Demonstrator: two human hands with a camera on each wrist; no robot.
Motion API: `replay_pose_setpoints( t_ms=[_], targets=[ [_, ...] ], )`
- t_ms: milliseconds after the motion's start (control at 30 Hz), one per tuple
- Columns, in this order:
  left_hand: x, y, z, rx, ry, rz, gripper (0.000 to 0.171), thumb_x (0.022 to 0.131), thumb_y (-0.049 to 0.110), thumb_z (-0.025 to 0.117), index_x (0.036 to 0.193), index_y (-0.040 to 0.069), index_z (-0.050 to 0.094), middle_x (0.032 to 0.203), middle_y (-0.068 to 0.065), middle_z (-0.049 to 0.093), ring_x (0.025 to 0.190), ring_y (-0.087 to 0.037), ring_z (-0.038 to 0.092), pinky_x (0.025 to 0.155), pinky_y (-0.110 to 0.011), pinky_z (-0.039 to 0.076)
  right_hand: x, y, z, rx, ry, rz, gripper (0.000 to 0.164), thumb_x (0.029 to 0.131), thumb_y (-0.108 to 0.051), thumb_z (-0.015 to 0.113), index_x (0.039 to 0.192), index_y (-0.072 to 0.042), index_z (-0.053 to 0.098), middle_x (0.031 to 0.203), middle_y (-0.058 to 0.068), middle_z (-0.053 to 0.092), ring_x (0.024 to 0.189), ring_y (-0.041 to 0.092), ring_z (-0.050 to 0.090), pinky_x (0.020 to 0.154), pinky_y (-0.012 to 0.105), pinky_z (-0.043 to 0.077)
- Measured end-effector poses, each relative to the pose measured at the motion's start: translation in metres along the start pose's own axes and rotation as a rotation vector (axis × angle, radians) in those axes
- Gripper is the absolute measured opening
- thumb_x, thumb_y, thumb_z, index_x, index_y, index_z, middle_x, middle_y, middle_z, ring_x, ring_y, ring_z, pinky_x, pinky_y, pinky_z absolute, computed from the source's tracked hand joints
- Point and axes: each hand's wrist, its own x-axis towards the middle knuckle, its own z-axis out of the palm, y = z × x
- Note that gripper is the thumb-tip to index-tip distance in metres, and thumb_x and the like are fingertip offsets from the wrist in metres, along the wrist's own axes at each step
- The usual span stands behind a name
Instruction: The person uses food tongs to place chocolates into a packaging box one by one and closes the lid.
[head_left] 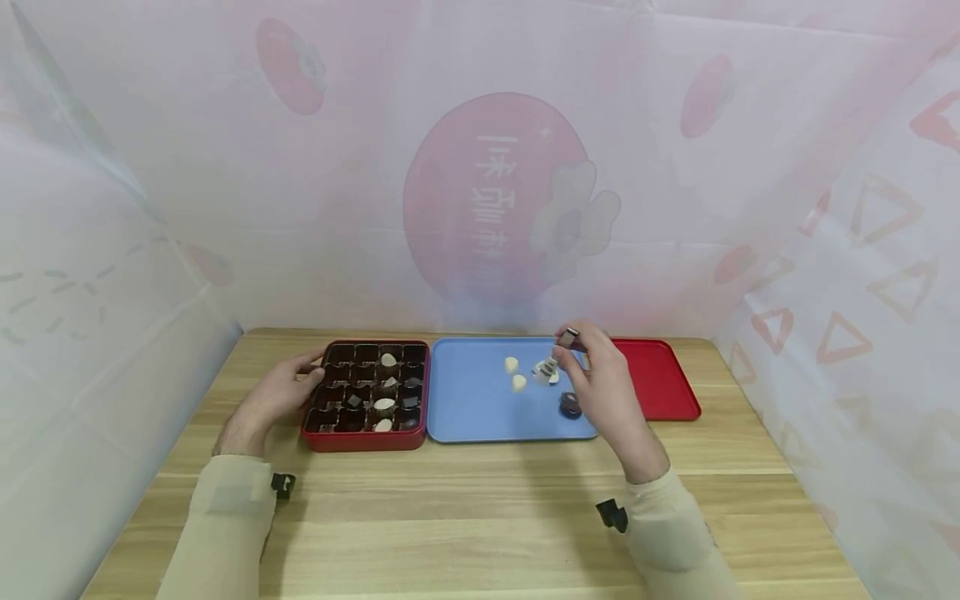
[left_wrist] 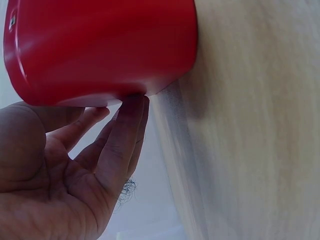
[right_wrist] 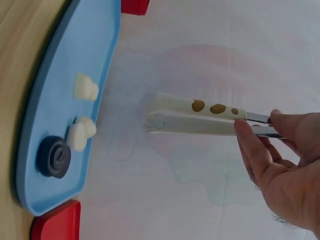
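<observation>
My right hand (head_left: pixel 603 387) pinches a pair of metal tongs (right_wrist: pixel 180 125) with cream, brown-spotted tips, raised over the right part of a blue tray (head_left: pixel 465 396). In the right wrist view the tips stand close together, and no piece shows between them. White chocolates (head_left: pixel 519 382) and a dark swirled chocolate (right_wrist: pixel 54 157) lie on the tray below. On the left, my left hand (head_left: pixel 277 392) rests its fingertips against the side of a red box (left_wrist: pixel 110 45), fingers fairly straight. Inside the box is a dark divided insert (head_left: pixel 365 375), with white and dark chocolates in its right-hand columns.
The box touches or nearly touches the tray's left edge. A shallow red tray or lid (head_left: pixel 663 383) lies at the tray's right, partly behind my right hand. All stand on a wooden table (head_left: pixel 450 517), with printed cloth walls (head_left: pixel 337 250) behind and at both sides.
</observation>
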Motion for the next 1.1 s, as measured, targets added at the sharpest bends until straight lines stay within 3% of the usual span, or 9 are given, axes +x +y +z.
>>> replay_pose_setpoints(
  t_ms=[567,1100],
  targets=[
    [0.003,0.0,0.002,-0.003,0.0,0.005,0.058,0.114,0.028,0.045,0.165,0.005,0.03,0.152,-0.038,0.051,0.128,-0.053,0.063,0.113,-0.072,0.043,-0.004,0.048,-0.007,-0.145,-0.043,0.107,0.023,0.104,-0.019,0.067,0.126,-0.015,0.062,0.124,0.008,0.067,0.123,0.032,0.069,0.097,0.051,0.063],
    [0.0,0.0,0.001,0.01,-0.005,0.006,0.059,0.114,0.029,0.044,0.166,0.005,0.03,0.155,-0.038,0.047,0.131,-0.056,0.06,0.113,-0.073,0.042,-0.002,0.07,-0.007,-0.11,-0.096,0.167,0.021,0.105,-0.017,0.065,0.126,-0.013,0.061,0.125,0.012,0.068,0.122,0.034,0.069,0.093,0.05,0.064]
  ],
)
